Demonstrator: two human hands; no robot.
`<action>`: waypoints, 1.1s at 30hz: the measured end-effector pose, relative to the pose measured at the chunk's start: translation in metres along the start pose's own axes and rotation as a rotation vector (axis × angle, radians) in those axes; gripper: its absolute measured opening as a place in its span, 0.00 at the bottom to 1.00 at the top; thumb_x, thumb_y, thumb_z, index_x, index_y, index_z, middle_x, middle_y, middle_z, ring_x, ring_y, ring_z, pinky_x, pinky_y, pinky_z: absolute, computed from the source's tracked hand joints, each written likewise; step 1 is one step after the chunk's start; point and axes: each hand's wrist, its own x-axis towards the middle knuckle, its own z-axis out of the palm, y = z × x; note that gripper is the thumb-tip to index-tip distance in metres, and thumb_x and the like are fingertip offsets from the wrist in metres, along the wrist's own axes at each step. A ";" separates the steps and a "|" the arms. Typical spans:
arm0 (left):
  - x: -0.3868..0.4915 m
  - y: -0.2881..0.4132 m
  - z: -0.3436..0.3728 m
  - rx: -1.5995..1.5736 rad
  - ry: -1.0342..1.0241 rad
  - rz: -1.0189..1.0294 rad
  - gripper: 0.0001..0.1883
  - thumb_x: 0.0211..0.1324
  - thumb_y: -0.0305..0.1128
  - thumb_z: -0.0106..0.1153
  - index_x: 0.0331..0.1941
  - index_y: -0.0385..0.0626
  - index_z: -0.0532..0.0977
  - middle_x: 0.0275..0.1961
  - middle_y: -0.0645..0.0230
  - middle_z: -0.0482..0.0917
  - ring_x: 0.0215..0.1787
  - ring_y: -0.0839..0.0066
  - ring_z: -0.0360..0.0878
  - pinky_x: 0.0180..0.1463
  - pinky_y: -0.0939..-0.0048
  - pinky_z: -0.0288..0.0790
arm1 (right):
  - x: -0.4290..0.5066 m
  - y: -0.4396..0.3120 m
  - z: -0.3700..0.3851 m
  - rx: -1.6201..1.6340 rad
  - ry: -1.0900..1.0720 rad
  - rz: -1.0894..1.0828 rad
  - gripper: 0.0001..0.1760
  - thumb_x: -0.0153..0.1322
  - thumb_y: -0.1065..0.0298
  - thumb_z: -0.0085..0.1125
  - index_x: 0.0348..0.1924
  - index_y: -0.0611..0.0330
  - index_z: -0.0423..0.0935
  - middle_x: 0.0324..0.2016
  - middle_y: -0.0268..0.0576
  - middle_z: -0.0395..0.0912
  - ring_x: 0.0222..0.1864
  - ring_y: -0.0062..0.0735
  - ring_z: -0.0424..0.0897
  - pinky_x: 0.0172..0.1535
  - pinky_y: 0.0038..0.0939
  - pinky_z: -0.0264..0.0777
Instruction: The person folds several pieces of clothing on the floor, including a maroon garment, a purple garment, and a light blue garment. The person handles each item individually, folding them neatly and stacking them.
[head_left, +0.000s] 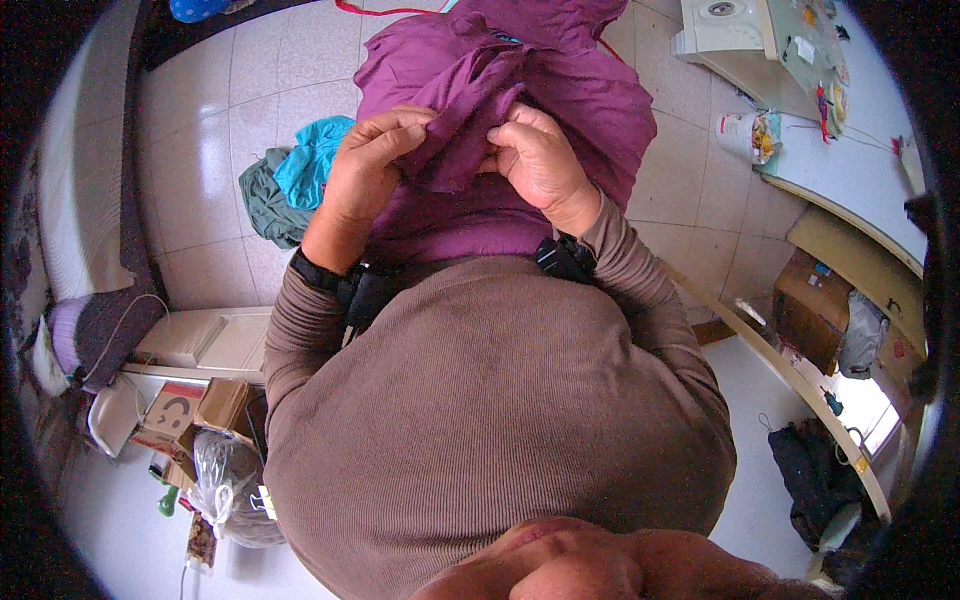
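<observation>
A large purple cloth (600, 127), which looks like a garment, lies spread over my lap and knees. My left hand (371, 165) pinches a gathered fold of it between thumb and forefinger. On the other side of that fold, my right hand (540, 161) grips the fabric, with its fingers partly hidden in the cloth. Between the two hands a darker strip of the purple cloth hangs bunched. Both wrists carry dark bands near the sleeve cuffs.
On the tiled floor at left lie a turquoise cloth (311, 161) and a grey-green cloth (271, 199). A white tub (736, 135) holding small items stands at right beside a table (847, 169). Cardboard boxes (171, 412) and a tied plastic bag (225, 480) are at lower left.
</observation>
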 end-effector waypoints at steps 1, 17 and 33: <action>-0.001 0.000 0.001 0.087 -0.016 0.070 0.09 0.60 0.26 0.58 0.42 0.35 0.82 0.47 0.67 0.82 0.47 0.76 0.77 0.53 0.76 0.68 | 0.000 0.000 0.001 0.000 0.050 0.029 0.04 0.68 0.68 0.53 0.31 0.56 0.75 0.31 0.36 0.78 0.33 0.28 0.80 0.35 0.33 0.77; -0.008 0.001 0.019 0.857 -0.211 0.612 0.11 0.53 0.19 0.63 0.41 0.40 0.82 0.43 0.61 0.82 0.47 0.67 0.80 0.51 0.69 0.72 | 0.001 0.001 -0.001 0.033 0.009 0.077 0.09 0.75 0.63 0.53 0.42 0.55 0.78 0.36 0.33 0.79 0.36 0.24 0.80 0.37 0.28 0.76; -0.007 -0.012 -0.006 -0.201 0.104 0.093 0.11 0.60 0.21 0.61 0.46 0.36 0.80 0.46 0.65 0.84 0.49 0.75 0.80 0.58 0.73 0.71 | 0.002 0.003 -0.007 0.023 -0.049 0.122 0.19 0.74 0.70 0.48 0.57 0.66 0.70 0.51 0.45 0.79 0.51 0.39 0.80 0.55 0.43 0.75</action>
